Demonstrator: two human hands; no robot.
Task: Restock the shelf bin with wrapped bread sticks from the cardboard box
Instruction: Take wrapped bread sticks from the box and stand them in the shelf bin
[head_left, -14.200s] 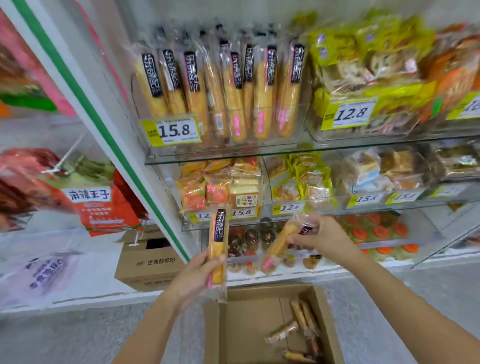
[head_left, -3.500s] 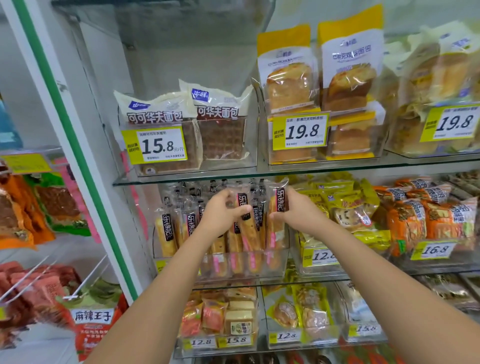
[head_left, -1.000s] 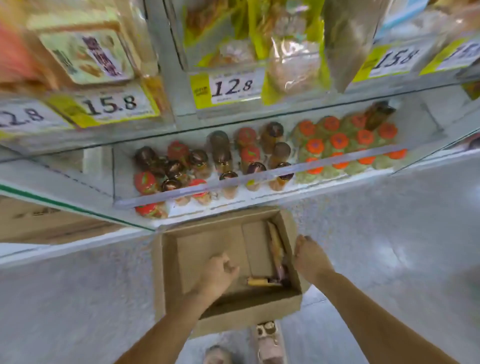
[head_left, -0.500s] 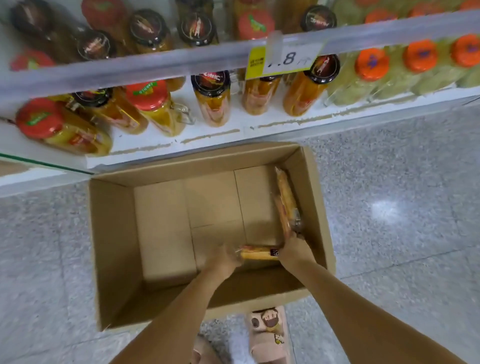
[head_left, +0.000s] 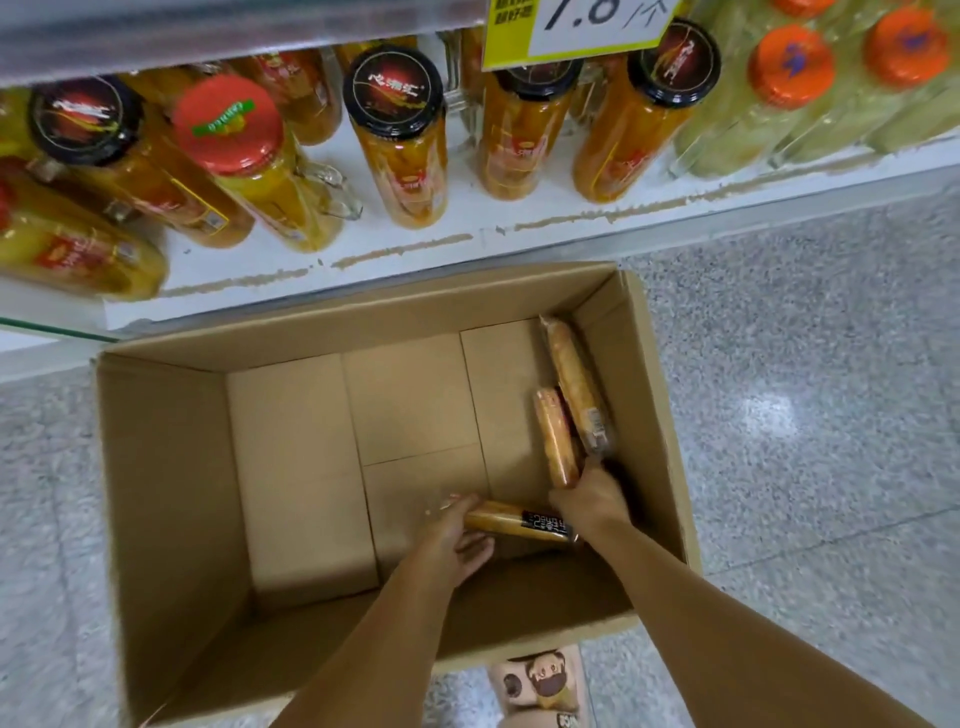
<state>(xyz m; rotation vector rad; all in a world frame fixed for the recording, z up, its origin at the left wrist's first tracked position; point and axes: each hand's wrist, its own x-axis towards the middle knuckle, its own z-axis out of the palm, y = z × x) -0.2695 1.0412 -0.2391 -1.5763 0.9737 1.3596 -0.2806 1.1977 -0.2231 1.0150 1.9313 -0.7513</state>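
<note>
**Both hands down in the box**

Cardboard box (head_left: 166, 493) on floor, against bottom shelf (head_left: 467, 231). Left hand (head_left: 457, 538): fingers grasping crosswise bread stick (head_left: 519, 522) on box bottom. Right hand (head_left: 589, 501): clenched on near end of second bread stick (head_left: 556, 441). Third bread stick (head_left: 574, 382) touching it, along right wall.

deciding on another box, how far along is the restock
Nearly done: the cardboard box shows mostly bare floor, with only three sticks visible. In hand: the left hand grips the crosswise bread stick, the right hand grips the end of the second bread stick. Left: the third bread stick by the box's right wall, and shelving all three.
</note>
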